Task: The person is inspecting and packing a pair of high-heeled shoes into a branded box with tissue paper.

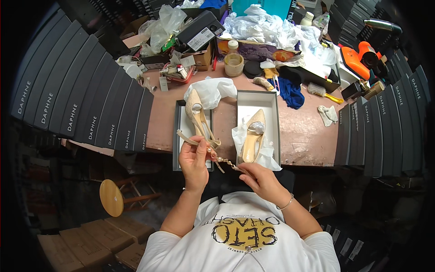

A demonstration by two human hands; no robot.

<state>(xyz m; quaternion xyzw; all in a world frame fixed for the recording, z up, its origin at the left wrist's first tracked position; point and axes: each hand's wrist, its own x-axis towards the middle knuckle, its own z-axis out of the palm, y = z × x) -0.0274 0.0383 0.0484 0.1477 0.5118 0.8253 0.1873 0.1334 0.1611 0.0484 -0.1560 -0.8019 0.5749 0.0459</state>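
Observation:
My left hand (194, 167) is closed around a beige shoe strap (186, 138). From its fingers a chain of pearl and gold beads (223, 160) runs across to my right hand (264, 182), which pinches its other end. Just beyond the left hand, a beige pointed slingback shoe (194, 102) lies over a dark-edged, white-lined box part (180, 119). Whether the beaded strap is attached to this shoe is hard to see. A matching shoe (249, 147) rests on white tissue paper (270, 156) in an open shoebox (277, 113), beyond the right hand.
Rows of dark shoeboxes (59, 81) stand at the left, with more boxes (385, 127) at the right. Behind are crumpled paper (267, 27), a jar (234, 66), a blue cloth (291, 93) and a yellow-handled brush (322, 92). A wooden stool (111, 198) stands below the pink table (158, 129).

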